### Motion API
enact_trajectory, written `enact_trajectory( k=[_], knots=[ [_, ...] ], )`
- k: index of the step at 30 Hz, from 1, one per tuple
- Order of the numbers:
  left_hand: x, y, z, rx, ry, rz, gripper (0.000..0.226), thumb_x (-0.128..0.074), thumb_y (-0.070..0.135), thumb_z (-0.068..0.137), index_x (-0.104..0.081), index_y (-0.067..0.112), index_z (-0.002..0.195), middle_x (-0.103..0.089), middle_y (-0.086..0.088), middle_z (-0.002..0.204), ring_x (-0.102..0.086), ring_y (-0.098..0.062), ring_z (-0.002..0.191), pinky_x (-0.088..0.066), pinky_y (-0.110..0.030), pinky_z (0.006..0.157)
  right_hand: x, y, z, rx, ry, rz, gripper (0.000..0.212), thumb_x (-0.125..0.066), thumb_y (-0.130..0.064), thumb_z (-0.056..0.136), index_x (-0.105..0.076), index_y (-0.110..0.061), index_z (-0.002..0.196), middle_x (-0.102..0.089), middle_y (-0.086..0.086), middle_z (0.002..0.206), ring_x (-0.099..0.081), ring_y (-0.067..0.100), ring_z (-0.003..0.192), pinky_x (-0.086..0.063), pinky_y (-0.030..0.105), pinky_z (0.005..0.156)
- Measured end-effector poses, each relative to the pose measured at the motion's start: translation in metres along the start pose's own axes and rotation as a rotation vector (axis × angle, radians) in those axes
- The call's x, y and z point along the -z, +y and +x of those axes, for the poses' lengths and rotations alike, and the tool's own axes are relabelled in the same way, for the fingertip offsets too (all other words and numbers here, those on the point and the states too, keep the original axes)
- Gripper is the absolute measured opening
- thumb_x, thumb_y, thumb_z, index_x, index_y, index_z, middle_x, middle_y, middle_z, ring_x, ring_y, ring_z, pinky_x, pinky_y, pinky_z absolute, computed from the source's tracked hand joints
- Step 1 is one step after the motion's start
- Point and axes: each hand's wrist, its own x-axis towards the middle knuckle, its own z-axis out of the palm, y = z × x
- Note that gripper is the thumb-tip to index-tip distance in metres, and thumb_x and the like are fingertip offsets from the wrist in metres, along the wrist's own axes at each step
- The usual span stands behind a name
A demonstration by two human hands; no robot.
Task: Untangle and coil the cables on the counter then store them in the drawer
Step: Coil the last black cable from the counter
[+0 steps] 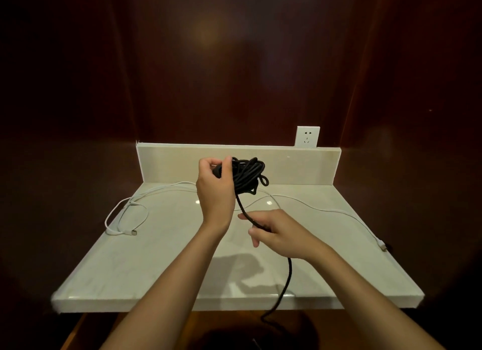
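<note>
Mid-coil above the counter [156, 266]: left hand [215, 190] grips black cable [247, 174] bundle, right hand [273, 234] pinches its loose tail, approx. half wound; white cable [323, 210] lies uncoiled, nothing stored yet.

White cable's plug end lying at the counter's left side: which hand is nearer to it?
Left. The left hand, raised and gripping the black cable coil, is to the right of the plug end; the right hand, pinching the black strand, is farther right.
</note>
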Motion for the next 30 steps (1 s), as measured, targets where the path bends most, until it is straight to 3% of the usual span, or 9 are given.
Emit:
enact_trajectory(
  k=[4, 8, 10, 12, 16, 19, 23, 27, 30],
  knots=[
    [0.001, -0.001, -0.005, -0.081, -0.067, 0.133, 0.022, -0.062, 0.036, 0.098, -0.054, 0.015, 0.098, -0.061, 0.010, 0.079, -0.061, -0.006, 0.076, -0.050, -0.029, 0.066, 0.016, -0.007, -0.003, 0.078, -0.047, -0.112, 0.025, -0.052, -0.011, 0.099, -0.068, -0.028, 0.090, -0.066, -0.010, 0.071, -0.049, 0.008, 0.053, -0.038, 0.019, 0.059],
    [0.003, -0.009, -0.004, -0.118, -0.157, 0.240, 0.023, -0.063, 0.036, 0.097, -0.051, 0.017, 0.091, -0.061, 0.008, 0.075, -0.061, -0.013, 0.075, -0.045, -0.031, 0.064, 0.031, -0.009, -0.002, 0.146, 0.128, -0.273, 0.020, -0.056, -0.019, 0.099, -0.069, -0.014, 0.085, -0.065, -0.011, 0.066, -0.057, 0.010, 0.058, -0.043, 0.022, 0.059],
    [0.005, -0.012, -0.004, -0.129, -0.235, 0.251, 0.026, -0.063, 0.035, 0.097, -0.049, 0.017, 0.085, -0.061, 0.004, 0.071, -0.059, -0.015, 0.070, -0.044, -0.032, 0.061, 0.037, -0.009, 0.000, 0.148, 0.235, -0.399, 0.014, -0.064, -0.026, 0.095, -0.074, -0.019, 0.088, -0.069, -0.007, 0.067, -0.062, 0.011, 0.061, -0.050, 0.034, 0.062],
    [0.005, -0.012, -0.006, -0.127, -0.308, 0.227, 0.028, -0.062, 0.035, 0.097, -0.047, 0.017, 0.081, -0.059, 0.001, 0.066, -0.057, -0.018, 0.064, -0.044, -0.035, 0.057, 0.045, -0.012, 0.001, 0.139, 0.366, -0.508, 0.013, -0.072, -0.036, 0.086, -0.077, -0.024, 0.086, -0.072, -0.006, 0.068, -0.065, 0.017, 0.062, -0.048, 0.033, 0.058],
    [0.004, -0.005, -0.004, -0.050, -0.415, 0.126, 0.033, -0.060, 0.032, 0.098, -0.045, 0.012, 0.077, -0.056, -0.016, 0.067, -0.055, -0.029, 0.053, -0.043, -0.038, 0.037, 0.067, -0.017, 0.001, 0.102, 0.583, -0.690, 0.042, -0.075, -0.065, 0.067, -0.071, -0.024, 0.067, -0.065, -0.006, 0.057, -0.057, 0.018, 0.054, -0.031, 0.025, 0.053],
    [0.003, -0.001, -0.005, -0.016, -0.562, 0.058, 0.033, -0.059, 0.030, 0.099, -0.046, 0.011, 0.076, -0.053, -0.009, 0.063, -0.056, -0.026, 0.044, -0.039, -0.030, 0.032, 0.084, -0.020, -0.001, 0.074, 0.477, -0.656, 0.047, -0.064, -0.074, 0.063, -0.067, -0.027, 0.066, -0.056, -0.011, 0.059, -0.052, 0.013, 0.058, -0.028, 0.026, 0.054],
    [0.005, 0.001, -0.010, 0.061, -0.739, -0.084, 0.030, -0.056, 0.035, 0.094, -0.045, 0.016, 0.073, -0.055, -0.014, 0.065, -0.053, -0.029, 0.040, -0.035, -0.025, 0.031, 0.104, -0.016, 0.000, 0.131, 0.197, -0.240, 0.005, -0.075, -0.037, 0.082, -0.074, -0.033, 0.079, -0.064, -0.016, 0.072, -0.057, 0.007, 0.068, -0.039, 0.023, 0.064],
    [0.004, 0.004, -0.017, 0.092, -0.830, -0.238, 0.032, -0.056, 0.038, 0.094, -0.047, 0.016, 0.073, -0.055, -0.011, 0.066, -0.052, -0.028, 0.044, -0.041, -0.035, 0.041, 0.107, -0.005, 0.001, 0.125, 0.203, 0.082, 0.012, -0.073, -0.007, 0.085, -0.078, -0.017, 0.089, -0.068, -0.016, 0.069, -0.058, 0.000, 0.066, -0.040, 0.011, 0.063],
    [0.001, 0.008, -0.021, 0.099, -0.835, -0.346, 0.029, -0.057, 0.042, 0.090, -0.050, 0.024, 0.070, -0.054, -0.006, 0.066, -0.051, -0.027, 0.053, -0.042, -0.059, 0.055, 0.098, 0.003, 0.006, 0.125, 0.292, 0.166, 0.019, -0.073, -0.005, 0.085, -0.077, -0.023, 0.086, -0.072, -0.007, 0.069, -0.063, 0.009, 0.068, -0.049, 0.024, 0.068]
  ],
)
